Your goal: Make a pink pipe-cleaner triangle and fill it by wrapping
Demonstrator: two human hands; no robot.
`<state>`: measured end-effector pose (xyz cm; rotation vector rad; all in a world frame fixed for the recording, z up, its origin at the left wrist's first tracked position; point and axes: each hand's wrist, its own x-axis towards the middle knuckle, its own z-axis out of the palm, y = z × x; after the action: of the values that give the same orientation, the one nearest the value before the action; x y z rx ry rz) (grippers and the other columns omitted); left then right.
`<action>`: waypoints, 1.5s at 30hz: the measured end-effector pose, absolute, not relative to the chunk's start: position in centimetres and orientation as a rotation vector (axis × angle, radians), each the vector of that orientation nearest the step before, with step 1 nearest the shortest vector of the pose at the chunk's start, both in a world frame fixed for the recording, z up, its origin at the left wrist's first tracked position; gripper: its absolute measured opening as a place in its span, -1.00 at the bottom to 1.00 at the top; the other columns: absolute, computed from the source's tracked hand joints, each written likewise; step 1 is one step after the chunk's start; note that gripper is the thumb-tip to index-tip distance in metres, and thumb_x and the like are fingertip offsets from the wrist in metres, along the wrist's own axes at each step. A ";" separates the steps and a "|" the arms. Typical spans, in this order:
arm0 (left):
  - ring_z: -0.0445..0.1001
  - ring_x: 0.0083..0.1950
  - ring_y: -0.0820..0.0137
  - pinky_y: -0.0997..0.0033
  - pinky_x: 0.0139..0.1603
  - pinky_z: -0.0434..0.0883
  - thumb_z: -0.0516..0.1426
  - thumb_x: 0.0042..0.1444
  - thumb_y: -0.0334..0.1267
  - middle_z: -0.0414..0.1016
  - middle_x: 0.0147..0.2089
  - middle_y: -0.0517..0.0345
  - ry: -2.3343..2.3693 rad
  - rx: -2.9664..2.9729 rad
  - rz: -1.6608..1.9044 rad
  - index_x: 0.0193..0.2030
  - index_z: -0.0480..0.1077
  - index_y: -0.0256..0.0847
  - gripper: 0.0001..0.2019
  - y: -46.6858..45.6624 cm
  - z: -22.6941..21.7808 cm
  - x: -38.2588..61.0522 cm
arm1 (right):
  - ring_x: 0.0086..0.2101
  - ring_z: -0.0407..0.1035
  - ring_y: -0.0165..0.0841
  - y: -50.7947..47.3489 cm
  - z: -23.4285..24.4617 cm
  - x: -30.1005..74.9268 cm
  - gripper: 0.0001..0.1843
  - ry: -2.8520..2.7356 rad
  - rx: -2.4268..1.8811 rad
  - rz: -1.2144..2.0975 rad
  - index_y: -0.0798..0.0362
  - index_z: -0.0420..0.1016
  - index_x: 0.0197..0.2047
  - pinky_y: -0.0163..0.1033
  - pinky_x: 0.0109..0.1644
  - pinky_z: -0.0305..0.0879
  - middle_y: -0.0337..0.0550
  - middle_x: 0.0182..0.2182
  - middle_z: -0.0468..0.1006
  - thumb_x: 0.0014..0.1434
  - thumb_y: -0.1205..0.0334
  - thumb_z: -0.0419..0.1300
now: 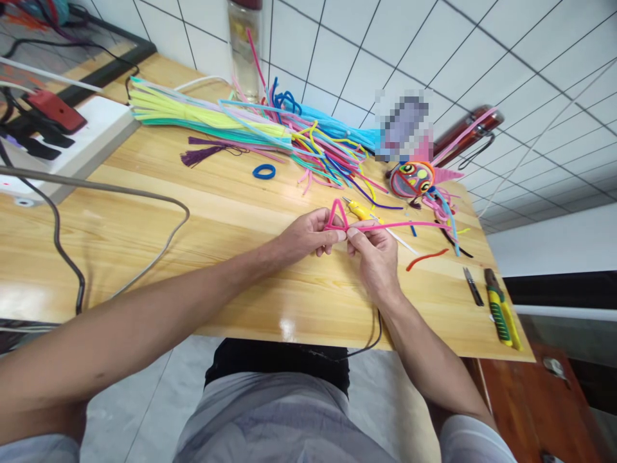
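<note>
Pink stem [402, 225] held over wooden desk [270, 215]
Left hand [318, 235] and right hand [378, 254] pinch it, fingers closed; yellow tool [359, 209] at one o'clock, stems [216, 123] at eleven, pliers [498, 310] at four, tiled wall [337, 51] at twelve.

White square-tiled wall [328, 38], dark grout lines, behind glossy pale-yellow wooden table [299, 302].
Plain white band [549, 254] below the tiles, right. White glare spot [288, 329] on the table, by its near edge. Pale grey tiled floor [139, 399] below that edge, left and right. Reddish-brown wooden furniture piece [554, 411] with metal fitting [554, 367], near right.
</note>
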<state>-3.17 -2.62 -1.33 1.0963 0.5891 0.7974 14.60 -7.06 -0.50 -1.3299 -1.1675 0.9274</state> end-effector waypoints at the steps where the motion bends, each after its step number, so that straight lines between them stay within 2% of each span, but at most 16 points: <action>1: 0.37 -0.48 0.55 0.54 -0.44 0.25 0.40 0.17 -0.19 0.44 -0.48 0.31 0.591 1.097 0.801 -0.18 0.44 -0.23 -0.74 -2.6 -1.3 -3.2 | -0.54 0.24 -0.43 -7.1 -0.5 14.6 -0.80 -1.174 -1.329 0.926 0.00 0.63 -0.32 -0.26 -0.41 0.20 -0.36 -0.59 0.45 0.12 0.08 0.47; 6: 0.33 -0.50 0.56 0.55 -0.44 0.23 0.35 0.20 -0.24 0.42 -0.51 0.29 0.607 1.097 0.812 -0.26 0.44 -0.23 -0.82 -2.6 -1.1 -3.2 | -0.54 0.24 -0.42 -7.1 -0.5 14.6 -0.80 -1.186 -1.294 0.959 -0.01 0.63 -0.28 -0.26 -0.42 0.22 -0.36 -0.58 0.45 0.12 0.07 0.46; 9: 0.32 -0.51 0.56 0.56 -0.45 0.22 0.33 0.19 -0.26 0.42 -0.52 0.29 0.628 1.087 0.814 -0.28 0.44 -0.23 -0.84 -2.5 -1.0 -3.2 | -0.52 0.31 -0.41 -7.0 -0.5 14.7 -0.79 -1.154 -1.264 0.979 -0.03 0.62 -0.23 -0.25 -0.40 0.28 -0.36 -0.54 0.47 0.14 0.06 0.45; 13: 0.33 -0.51 0.56 0.56 -0.45 0.22 0.34 0.18 -0.29 0.42 -0.52 0.29 0.646 1.076 0.809 -0.29 0.45 -0.24 -0.84 -2.5 -0.9 -3.2 | -0.49 0.37 -0.39 -7.0 -0.6 14.7 -0.76 -1.155 -1.270 0.998 -0.04 0.58 -0.26 -0.25 -0.39 0.32 -0.33 -0.51 0.50 0.14 0.03 0.46; 20: 0.34 -0.51 0.56 0.56 -0.45 0.22 0.31 0.20 -0.32 0.42 -0.53 0.28 0.665 1.071 0.797 -0.30 0.45 -0.25 -0.87 -2.5 -0.8 -3.1 | -0.50 0.31 -0.40 -7.0 -0.6 14.6 -0.78 -1.176 -1.271 0.985 -0.03 0.61 -0.29 -0.23 -0.37 0.30 -0.33 -0.54 0.48 0.14 0.03 0.45; 29: 0.34 -0.51 0.55 0.56 -0.46 0.23 0.31 0.20 -0.31 0.42 -0.54 0.27 0.693 1.058 0.803 -0.33 0.44 -0.24 -0.86 -2.6 -0.7 -3.1 | -0.49 0.34 -0.40 -7.0 -0.8 14.7 -0.76 -1.139 -1.249 1.001 -0.03 0.61 -0.27 -0.24 -0.37 0.31 -0.31 -0.46 0.51 0.18 0.00 0.43; 45: 0.32 -0.51 0.56 0.55 -0.44 0.23 0.35 0.15 -0.26 0.42 -0.53 0.29 0.680 1.052 0.834 -0.32 0.42 -0.22 -0.82 -2.4 -1.5 -2.9 | -0.52 0.30 -0.41 -7.0 -0.9 14.6 -0.78 -1.132 -1.259 0.939 -0.04 0.54 -0.38 -0.23 -0.37 0.28 -0.34 -0.56 0.45 0.16 0.06 0.43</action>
<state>-2.90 -2.36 -1.53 1.0522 0.6800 0.8342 14.55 -7.02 -0.87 -1.2589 -1.1317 0.9388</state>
